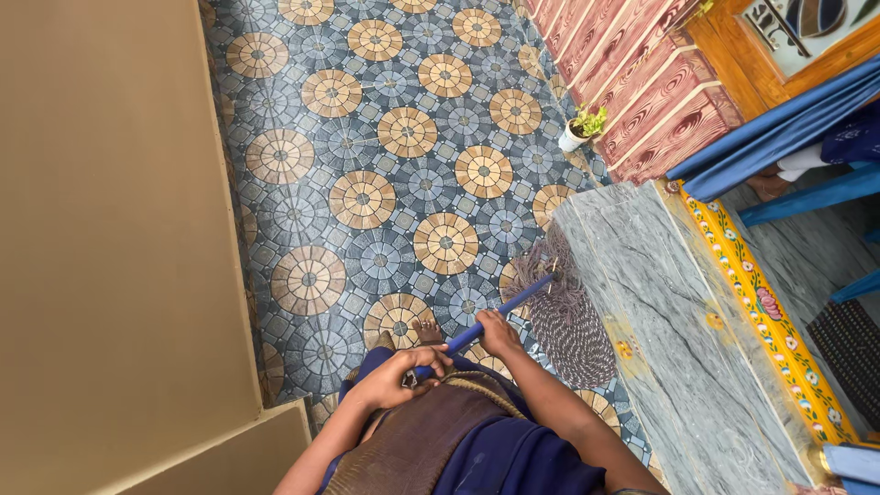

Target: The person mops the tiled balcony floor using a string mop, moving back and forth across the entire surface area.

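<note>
Resting on the patterned tile floor, grey string mop head against a grey marble step, blue mop handle clamped in both grips, right hand midway, left hand at the top end, small potted plant well apart.

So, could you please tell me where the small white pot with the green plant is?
The small white pot with the green plant stands upper right in the head view, on the patterned tile floor beside the reddish wood-grain steps.

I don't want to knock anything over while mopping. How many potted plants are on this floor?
1. A small white potted plant stands on the tiled floor at the foot of the steps, beyond the mop. Others may be out of view.
</note>
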